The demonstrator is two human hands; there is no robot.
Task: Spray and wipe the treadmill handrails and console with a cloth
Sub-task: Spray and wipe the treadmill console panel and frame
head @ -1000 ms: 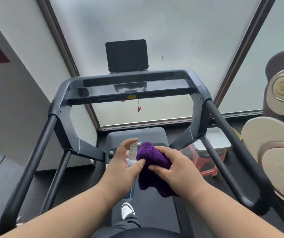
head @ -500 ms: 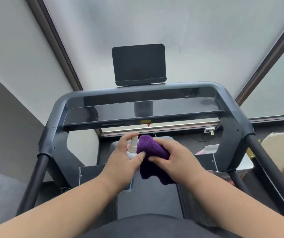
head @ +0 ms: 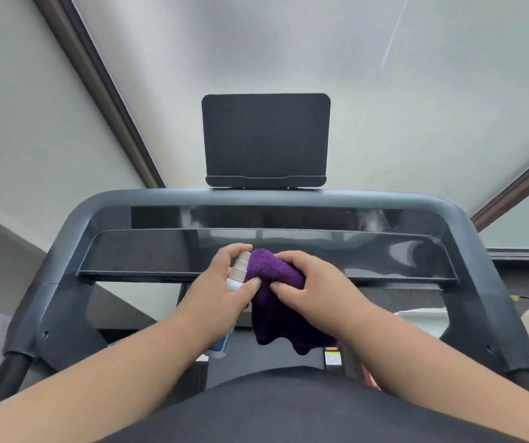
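holding: we grip the spray bottle point(head: 237, 276) in our left hand point(head: 221, 290), fingers curled round its neck, forefinger arched over the beige nozzle, thumb pressed on the near side
cloth: our right hand point(head: 312, 287) pinches the purple cloth point(head: 272, 282), thumb beneath and fingers curled over the bunched top, the loose end hanging toward the lower centre of the frame
why so close: the nozzle sits right against the cloth, so we judge the spray is meant for the fabric, not straight onto the console point(head: 266, 254), which would spare the glossy panel from running liquid
console: it spans the middle of the frame just beyond both hands; the cloth is not touching it that we can tell
handrails: only the dark left handrail point(head: 4, 378) shows at the lower left; the right one is mostly out of frame
tablet holder: a blank dark tablet holder point(head: 265, 139) stands above the console at upper centre
writing: we read no brand or label; the bottle's lower part is blue and white but its print is too blurred, and a small orange and white tag point(head: 332, 356) at lower centre is illegible
progress: we judge wiping has not yet begun
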